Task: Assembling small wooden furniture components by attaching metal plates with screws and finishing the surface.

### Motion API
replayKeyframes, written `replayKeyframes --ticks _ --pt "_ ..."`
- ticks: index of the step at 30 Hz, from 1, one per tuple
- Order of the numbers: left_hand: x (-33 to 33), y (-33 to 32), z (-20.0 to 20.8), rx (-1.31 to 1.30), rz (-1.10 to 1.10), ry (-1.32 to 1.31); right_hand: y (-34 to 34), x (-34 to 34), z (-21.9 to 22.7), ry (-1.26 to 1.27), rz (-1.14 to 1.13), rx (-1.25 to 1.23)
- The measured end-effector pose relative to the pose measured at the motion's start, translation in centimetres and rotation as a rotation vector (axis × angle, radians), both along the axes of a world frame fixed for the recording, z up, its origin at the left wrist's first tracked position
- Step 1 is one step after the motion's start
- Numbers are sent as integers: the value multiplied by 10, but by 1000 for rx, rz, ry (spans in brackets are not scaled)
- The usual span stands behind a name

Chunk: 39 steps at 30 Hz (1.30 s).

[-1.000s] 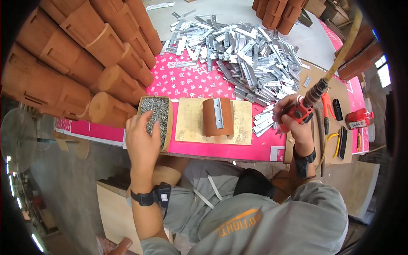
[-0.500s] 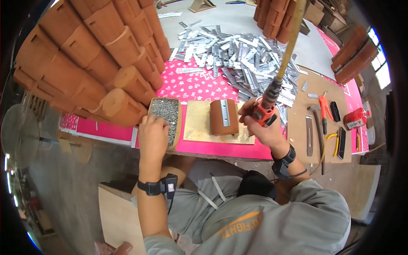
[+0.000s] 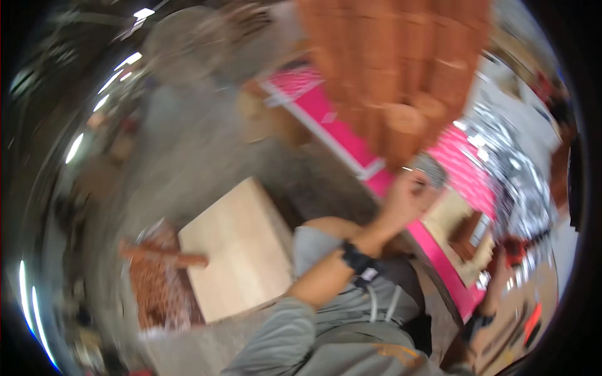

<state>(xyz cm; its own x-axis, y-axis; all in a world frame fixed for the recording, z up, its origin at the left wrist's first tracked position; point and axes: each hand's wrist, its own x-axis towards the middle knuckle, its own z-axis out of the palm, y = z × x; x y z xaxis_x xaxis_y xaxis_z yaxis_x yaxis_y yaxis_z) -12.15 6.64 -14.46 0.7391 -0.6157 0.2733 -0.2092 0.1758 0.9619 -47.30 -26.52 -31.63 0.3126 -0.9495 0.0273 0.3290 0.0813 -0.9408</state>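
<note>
Left hand [image 3: 407, 193]: at box [image 3: 446, 178] of screws [image 3: 430, 165], fingers curled (blur; cannot tell whether gripping). Right hand [image 3: 501, 268]: grips drill [image 3: 516, 250].

Grey floor [image 3: 175, 147], bright strip lights [image 3: 74, 148]

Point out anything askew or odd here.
A brown rod lies askew across the brown pile, one end overlapping the board. The metal strips look jumbled, unlike the orderly clay stack. Blur would hide small damage.

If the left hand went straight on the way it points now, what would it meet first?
Probably the grey screws, just ahead of the left hand; blur leaves the height between them unclear.
</note>
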Motion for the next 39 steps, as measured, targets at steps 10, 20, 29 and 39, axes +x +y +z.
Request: replayKeyframes --ticks 10,20,29,39 --pt "-31 11 2 -95 -116 449 71 62 118 246 222 -448" --pt "-72 35 16 19 -292 613 143 107 234 262 490 -226" --pt "-113 14 6 125 -384 522 165 98 301 -72 662 -357" --pt "-128 8 -4 144 -250 105 192 134 312 -123 487 -301"
